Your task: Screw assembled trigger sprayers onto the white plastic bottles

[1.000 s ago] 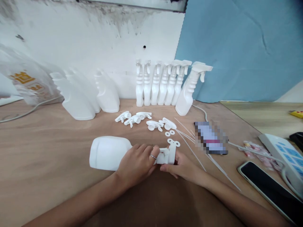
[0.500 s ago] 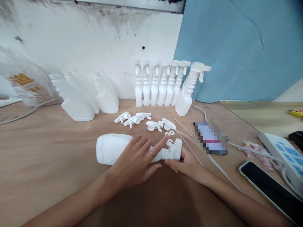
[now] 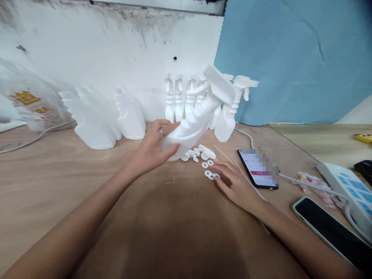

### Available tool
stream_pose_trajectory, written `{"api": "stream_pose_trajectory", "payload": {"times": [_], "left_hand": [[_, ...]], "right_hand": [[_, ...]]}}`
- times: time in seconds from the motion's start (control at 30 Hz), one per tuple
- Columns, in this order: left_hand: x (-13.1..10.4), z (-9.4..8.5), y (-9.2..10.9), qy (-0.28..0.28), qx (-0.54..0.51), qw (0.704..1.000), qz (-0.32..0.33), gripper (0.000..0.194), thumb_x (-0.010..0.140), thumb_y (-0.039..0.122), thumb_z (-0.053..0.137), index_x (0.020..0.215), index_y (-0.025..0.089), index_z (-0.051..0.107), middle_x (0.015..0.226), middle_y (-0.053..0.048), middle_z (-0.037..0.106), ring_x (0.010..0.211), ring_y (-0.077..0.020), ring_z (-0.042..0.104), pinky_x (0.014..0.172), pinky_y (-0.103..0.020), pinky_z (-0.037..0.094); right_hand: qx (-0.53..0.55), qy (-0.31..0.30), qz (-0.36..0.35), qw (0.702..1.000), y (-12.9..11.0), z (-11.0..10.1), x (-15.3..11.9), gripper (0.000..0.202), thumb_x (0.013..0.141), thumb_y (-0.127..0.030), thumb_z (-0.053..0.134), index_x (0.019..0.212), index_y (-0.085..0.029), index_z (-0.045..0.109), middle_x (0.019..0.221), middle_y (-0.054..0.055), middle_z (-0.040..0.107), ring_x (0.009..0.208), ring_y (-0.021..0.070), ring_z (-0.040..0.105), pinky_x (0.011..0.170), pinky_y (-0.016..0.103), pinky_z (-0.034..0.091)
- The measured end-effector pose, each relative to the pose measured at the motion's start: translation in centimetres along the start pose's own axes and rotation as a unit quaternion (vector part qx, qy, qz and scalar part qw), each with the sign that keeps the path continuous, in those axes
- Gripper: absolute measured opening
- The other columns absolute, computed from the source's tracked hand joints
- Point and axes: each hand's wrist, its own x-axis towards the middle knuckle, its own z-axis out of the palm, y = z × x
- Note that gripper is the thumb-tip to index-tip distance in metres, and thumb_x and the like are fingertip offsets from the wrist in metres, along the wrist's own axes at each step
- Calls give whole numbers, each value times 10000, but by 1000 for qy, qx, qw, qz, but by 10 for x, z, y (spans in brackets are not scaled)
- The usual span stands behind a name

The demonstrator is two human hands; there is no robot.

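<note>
My left hand (image 3: 158,149) grips a white spray bottle (image 3: 192,126) by its body. The bottle is raised and tilted to the right, its trigger head at the top. It hides some trigger heads on the table. My right hand (image 3: 235,186) holds nothing; thumb and fingers are apart at the white ring washers (image 3: 205,165), several of which lie flat by the fingertips. Just behind are loose white trigger sprayer heads (image 3: 207,151). Thin white tubes (image 3: 245,176) run under and beside the right hand.
Several finished spray bottles (image 3: 170,100) stand along the wall, another (image 3: 225,124) right of them. Open-necked bottles (image 3: 95,128) and a plastic bag (image 3: 37,104) stand left. On the right lie a lit phone (image 3: 254,166), a dark phone (image 3: 328,228), a power strip (image 3: 348,190) and small packets (image 3: 319,190).
The spray bottle went from lying on its side between both hands to raised and tilted in my left hand, farther back. My right hand has let go of its head and is at the washers.
</note>
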Motion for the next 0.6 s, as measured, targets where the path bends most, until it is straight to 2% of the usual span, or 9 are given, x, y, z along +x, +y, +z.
{"api": "stream_pose_trajectory", "payload": {"times": [0.13, 0.3, 0.4, 0.47, 0.6], "left_hand": [[52, 41, -9, 84, -97, 989, -66, 509, 824, 180, 615, 1328, 207, 549, 1284, -79, 504, 1163, -230, 550, 1011, -388, 470], [107, 111, -10, 102, -121, 980, -122, 502, 777, 117, 690, 1259, 126, 551, 1212, -125, 526, 1124, -225, 560, 1036, -367, 442], [121, 150, -6, 103, -119, 979, -133, 464, 783, 130, 706, 1217, 116, 543, 1216, -135, 517, 1146, -239, 563, 1055, -365, 424], [125, 168, -2, 104, -114, 978, -143, 424, 781, 152, 725, 1165, 118, 549, 1201, -134, 518, 1143, -253, 569, 1046, -368, 429], [129, 190, 8, 108, -102, 973, -175, 437, 787, 242, 774, 1124, 134, 517, 1211, -155, 510, 1136, -303, 571, 965, -411, 472]], "right_hand": [[-79, -55, -46, 994, 0, 4, -3, 332, 973, -166, 505, 1274, -252, 617, 1300, 114, 595, 1201, 284, 552, 1008, 495, 474], [-114, -61, -72, 989, 1, 9, -5, 300, 987, -160, 487, 1215, -233, 668, 1273, 113, 622, 1150, 290, 552, 961, 497, 496], [-108, -54, -75, 990, 2, 11, -6, 311, 982, -152, 485, 1219, -235, 667, 1262, 120, 617, 1159, 294, 549, 969, 509, 492], [-94, -48, -74, 992, 3, 12, -6, 312, 977, -149, 487, 1214, -240, 668, 1252, 124, 608, 1152, 291, 556, 965, 506, 496], [-57, -33, -60, 996, 3, 14, -6, 307, 963, -140, 498, 1201, -232, 670, 1227, 133, 591, 1123, 287, 564, 949, 499, 505]]}}
